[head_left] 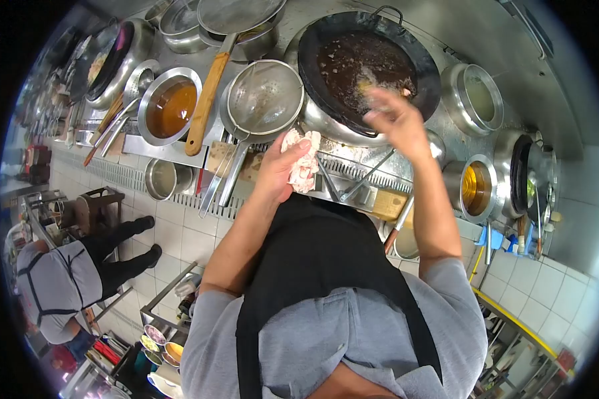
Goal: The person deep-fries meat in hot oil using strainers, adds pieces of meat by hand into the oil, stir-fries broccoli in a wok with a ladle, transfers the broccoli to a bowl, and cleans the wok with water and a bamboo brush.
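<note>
My left hand [279, 166] is wrapped round a lump of pale, coated raw food [303, 163], held in front of the black apron. Over the near edge of a large black wok [306, 73], my right hand [396, 120] is blurred, its fingers apart. Dark bubbling oil [356, 63] fills the wok, with small pieces floating in it near my fingers. Just left of the wok, a round metal strainer [265, 96] rests on a pot, close above my left hand.
A metal bowl of amber liquid [173, 106] and a wooden-handled strainer [209, 96] lie left. Pots [478, 100] and a bowl of yellow oil [476, 186] stand right. Ladles [359, 183] lean at the counter's front. Another person [63, 276] is at the lower left.
</note>
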A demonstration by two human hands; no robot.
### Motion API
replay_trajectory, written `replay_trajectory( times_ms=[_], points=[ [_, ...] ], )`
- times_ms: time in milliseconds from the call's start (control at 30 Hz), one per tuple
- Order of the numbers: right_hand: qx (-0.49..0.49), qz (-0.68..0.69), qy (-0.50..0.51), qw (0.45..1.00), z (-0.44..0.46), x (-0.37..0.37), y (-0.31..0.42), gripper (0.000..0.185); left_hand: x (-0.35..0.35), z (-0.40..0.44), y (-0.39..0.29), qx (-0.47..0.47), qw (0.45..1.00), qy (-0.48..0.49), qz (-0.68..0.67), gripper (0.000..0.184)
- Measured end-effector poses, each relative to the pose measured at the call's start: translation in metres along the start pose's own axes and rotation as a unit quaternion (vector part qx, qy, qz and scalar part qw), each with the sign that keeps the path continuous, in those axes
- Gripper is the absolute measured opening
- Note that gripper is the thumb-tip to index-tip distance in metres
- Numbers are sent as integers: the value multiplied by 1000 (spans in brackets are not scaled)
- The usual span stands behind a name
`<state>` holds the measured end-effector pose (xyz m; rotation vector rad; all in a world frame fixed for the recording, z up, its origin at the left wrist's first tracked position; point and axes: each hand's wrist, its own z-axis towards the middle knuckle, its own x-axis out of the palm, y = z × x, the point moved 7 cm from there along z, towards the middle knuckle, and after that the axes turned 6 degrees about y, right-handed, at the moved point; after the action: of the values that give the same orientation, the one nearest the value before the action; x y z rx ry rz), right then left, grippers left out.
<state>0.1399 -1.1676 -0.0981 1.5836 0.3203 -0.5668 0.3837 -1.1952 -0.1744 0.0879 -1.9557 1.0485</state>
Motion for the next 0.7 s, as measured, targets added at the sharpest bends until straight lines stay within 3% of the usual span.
replay_trajectory(
  times_ms=[33,100,200,300,367,433,633,700],
  points=[
    [-42,112,60,991,-12,30,28,42,6,-1,-3,10,1000,-13,12,39],
    [-76,74,118,987,-30,71,70,36,2,5,3,-6,1000,22,20,36],
    [-50,-13,116,992,-27,71,53,28,0,11,9,-19,999,44,9,33],
    [35,223,21,974,-31,38,26,21,2,7,5,0,1000,-16,19,30],
    [-8,322,-35,946,-34,5,16,16,-5,6,5,-27,1000,10,-11,28],
    [23,405,-34,913,-39,-8,3,14,-13,6,10,-47,997,37,-42,30],
    [116,290,-56,948,-13,7,-48,17,-4,8,2,-37,989,58,-129,42],
    [111,128,-11,985,13,20,-65,21,2,3,-6,-28,989,37,-144,44]
  ],
)
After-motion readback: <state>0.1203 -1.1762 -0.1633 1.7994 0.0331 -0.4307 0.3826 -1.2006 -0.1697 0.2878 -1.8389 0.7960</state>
